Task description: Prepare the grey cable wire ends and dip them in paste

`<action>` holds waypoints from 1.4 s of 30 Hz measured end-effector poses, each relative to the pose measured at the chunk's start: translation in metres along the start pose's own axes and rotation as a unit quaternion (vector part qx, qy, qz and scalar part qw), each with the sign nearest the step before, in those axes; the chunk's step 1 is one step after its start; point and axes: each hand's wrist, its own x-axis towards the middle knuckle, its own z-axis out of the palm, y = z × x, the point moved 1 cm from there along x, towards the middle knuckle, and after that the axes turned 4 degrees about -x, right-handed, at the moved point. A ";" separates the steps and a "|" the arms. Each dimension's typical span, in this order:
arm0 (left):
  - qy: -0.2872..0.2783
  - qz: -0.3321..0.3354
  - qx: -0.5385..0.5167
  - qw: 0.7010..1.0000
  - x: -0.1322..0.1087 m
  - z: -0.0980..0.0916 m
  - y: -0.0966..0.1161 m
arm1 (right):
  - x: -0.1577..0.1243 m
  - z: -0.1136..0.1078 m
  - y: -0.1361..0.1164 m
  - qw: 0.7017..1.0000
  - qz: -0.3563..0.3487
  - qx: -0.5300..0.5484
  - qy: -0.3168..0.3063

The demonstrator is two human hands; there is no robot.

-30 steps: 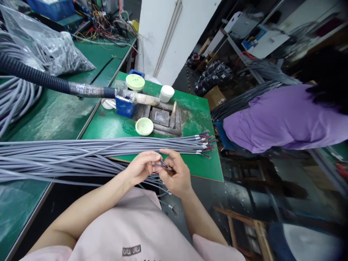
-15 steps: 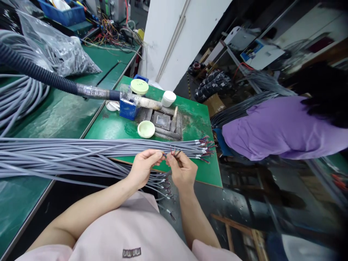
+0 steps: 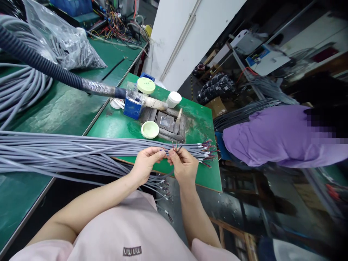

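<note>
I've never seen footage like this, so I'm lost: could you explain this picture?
No robot here: these are a person's two bare hands, seen from a camera worn on that person's head, looking forward and down. The right hand pinches thin coloured wires; the left hand pinches close beside it, apparently on the wires too. Grey cables lie across the green tabletop. Beyond them are a pale green dish, a blue box, a ribbed hose and a white tub. Another person, in purple, is at the right.

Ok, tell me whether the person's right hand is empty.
No, the right hand pinches thin, multicoloured wires whose ends stick up above it.
</note>
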 end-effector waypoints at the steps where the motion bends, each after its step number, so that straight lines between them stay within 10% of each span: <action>1: 0.003 -0.004 -0.005 1.000 0.001 0.000 0.000 | 0.000 0.001 0.001 1.000 -0.003 -0.006 0.002; 10: -0.001 -0.040 -0.020 0.999 0.011 -0.007 -0.002 | 0.029 0.007 -0.008 0.996 -0.034 -0.058 -0.051; 15: -0.067 0.026 0.183 0.980 0.006 -0.021 0.012 | 0.067 0.014 -0.012 0.986 -0.043 -0.114 -0.114; 20: -0.077 0.357 0.521 0.772 0.001 -0.056 0.043 | 0.104 0.027 -0.003 0.970 -0.051 -0.174 -0.160; 27: -0.059 0.380 0.694 0.609 0.011 -0.091 0.045 | 0.131 0.053 0.011 0.923 -0.083 -0.315 -0.206; 42: -0.073 0.374 0.704 0.599 0.014 -0.091 0.043 | 0.135 0.076 0.013 0.837 -0.112 -0.476 -0.244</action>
